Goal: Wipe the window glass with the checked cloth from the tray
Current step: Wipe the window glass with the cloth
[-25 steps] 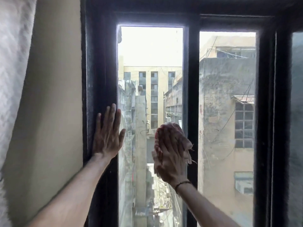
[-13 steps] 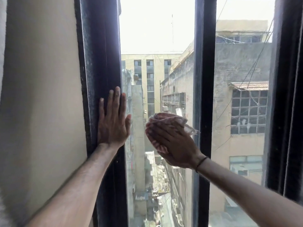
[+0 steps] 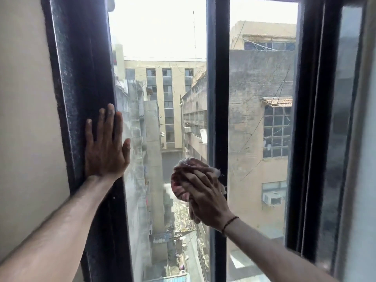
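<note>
The window glass (image 3: 162, 98) is a tall narrow pane between two black frame bars. My right hand (image 3: 205, 198) presses a bunched red-and-white checked cloth (image 3: 183, 176) flat against the lower right part of this pane, next to the middle bar. Most of the cloth is hidden under my fingers. My left hand (image 3: 104, 147) lies flat with fingers spread on the left frame bar (image 3: 81, 78), its thumb over the edge of the glass. It holds nothing. The tray is out of view.
The black middle bar (image 3: 217, 98) stands just right of the cloth. A second pane (image 3: 262, 119) lies beyond it, then another black frame (image 3: 311, 119). A beige wall (image 3: 26, 119) is on the left. Buildings and a street show through the glass.
My right hand with the cloth has slid down and to the right on the pane, toward the middle bar. My left hand stays on the left frame. The view has shifted closer.
</note>
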### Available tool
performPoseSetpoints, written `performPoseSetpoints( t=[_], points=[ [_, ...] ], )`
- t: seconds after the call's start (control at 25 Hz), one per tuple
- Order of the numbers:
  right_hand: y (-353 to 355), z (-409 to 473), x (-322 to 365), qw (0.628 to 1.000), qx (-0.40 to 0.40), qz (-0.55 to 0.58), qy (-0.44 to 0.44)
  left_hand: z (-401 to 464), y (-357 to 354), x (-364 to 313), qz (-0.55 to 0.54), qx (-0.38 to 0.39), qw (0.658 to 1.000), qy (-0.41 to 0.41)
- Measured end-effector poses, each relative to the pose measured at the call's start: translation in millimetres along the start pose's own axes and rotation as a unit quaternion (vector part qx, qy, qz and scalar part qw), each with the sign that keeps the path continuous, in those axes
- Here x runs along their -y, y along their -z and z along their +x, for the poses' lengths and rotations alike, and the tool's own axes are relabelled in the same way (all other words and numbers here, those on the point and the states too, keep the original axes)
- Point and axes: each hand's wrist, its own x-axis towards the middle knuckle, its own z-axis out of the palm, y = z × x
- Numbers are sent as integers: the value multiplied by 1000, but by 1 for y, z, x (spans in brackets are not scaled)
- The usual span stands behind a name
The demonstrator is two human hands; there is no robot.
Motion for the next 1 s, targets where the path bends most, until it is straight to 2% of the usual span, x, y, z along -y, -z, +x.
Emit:
performPoseSetpoints(
  t=[0.04,0.08,0.12,0.2,0.24,0.28,0.32,0.4,0.48,0.52,0.56,0.6,0.68,0.72,0.76,0.84,0.92,1.0],
  points=[
    [5,-2,6,989,-31,104,-105,-2,-2,11,11,-5,1000,17],
    [10,1,14,953,-66,204,-216,-1,-3,21,27,10,999,33],
    [21,7,17,877,-106,318,-344,-1,-6,30,41,25,998,28],
    [56,11,-9,687,-187,439,-548,-3,-9,22,-1,66,997,50],
    [71,9,-26,610,-205,466,-607,-2,-10,8,-19,89,993,78],
    [83,10,-43,553,-218,483,-643,1,-9,-8,-33,89,990,101],
    [98,8,-63,511,-232,492,-665,6,-8,-35,-64,81,988,115],
    [117,12,-89,477,-258,491,-682,13,-6,-87,-87,36,992,87],
    [124,17,-115,491,-277,496,-660,31,-6,-148,-79,12,996,47],
    [122,20,-125,526,-279,494,-634,44,-7,-176,-88,7,995,36],
    [119,21,-134,580,-271,477,-602,56,-9,-202,-95,-1,995,31],
    [111,19,-144,657,-249,431,-566,69,-12,-224,-99,-9,995,23],
    [88,7,-163,834,-167,268,-452,88,-20,-251,-110,-13,993,26],
    [73,-2,-177,902,-115,177,-376,93,-27,-261,-105,-19,994,39],
    [59,-10,-191,943,-72,107,-306,95,-33,-265,-101,-30,993,55],
    [33,-12,-216,974,-49,34,-219,93,-45,-268,-80,-66,993,62],
    [9,7,-225,978,-99,-14,-181,97,-57,-266,-67,-98,992,51],
    [-4,27,-221,986,-127,-51,-94,102,-62,-262,-48,-118,991,48]
  ],
)
